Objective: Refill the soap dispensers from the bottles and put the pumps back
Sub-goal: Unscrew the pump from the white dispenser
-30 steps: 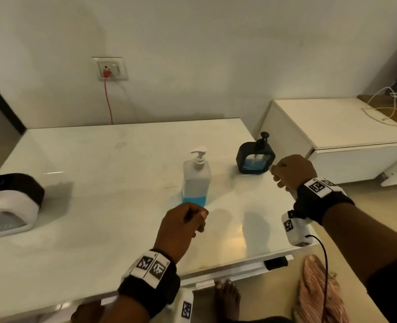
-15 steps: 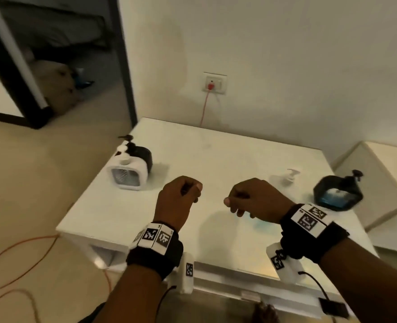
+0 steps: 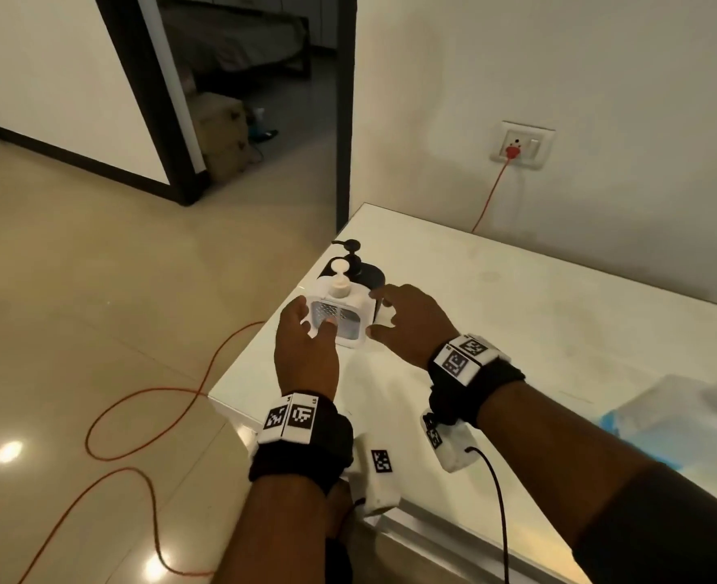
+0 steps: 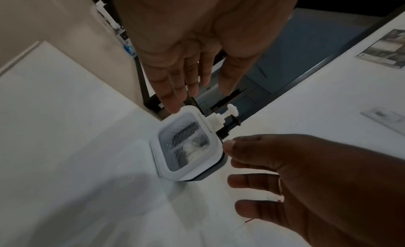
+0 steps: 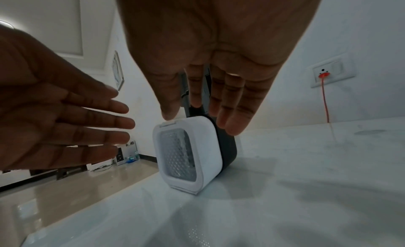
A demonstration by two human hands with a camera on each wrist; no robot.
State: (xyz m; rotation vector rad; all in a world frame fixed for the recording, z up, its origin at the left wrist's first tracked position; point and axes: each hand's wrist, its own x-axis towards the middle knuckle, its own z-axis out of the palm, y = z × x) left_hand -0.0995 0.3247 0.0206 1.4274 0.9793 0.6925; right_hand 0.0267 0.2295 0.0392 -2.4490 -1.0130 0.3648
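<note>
A white square soap dispenser [image 3: 339, 320] with a white pump [image 3: 340, 275] stands near the table's left edge. Right behind it is a black dispenser [image 3: 371, 276] with a black pump [image 3: 350, 246]. My left hand [image 3: 312, 326] is open, its fingers spread at the white dispenser's left side. My right hand [image 3: 384, 314] is open at the dispenser's right side, its fingers reaching over both dispensers. Neither hand grips anything. The left wrist view shows the white dispenser [image 4: 186, 145] between both hands. The right wrist view shows the white dispenser [image 5: 186, 155] in front of the black one [image 5: 228, 147]. A blurred refill bottle [image 3: 676, 423] with blue liquid stands at the right.
The white table [image 3: 516, 330] ends just left of the dispensers, with tiled floor below. A red cable [image 3: 146, 394] loops over the floor, and another runs from the wall socket [image 3: 521, 147]. A dark doorway [image 3: 243, 78] opens behind.
The head view has swung left, to the table's left end. Both hands have uncurled from loose fists and moved up to either side of the white dispenser.
</note>
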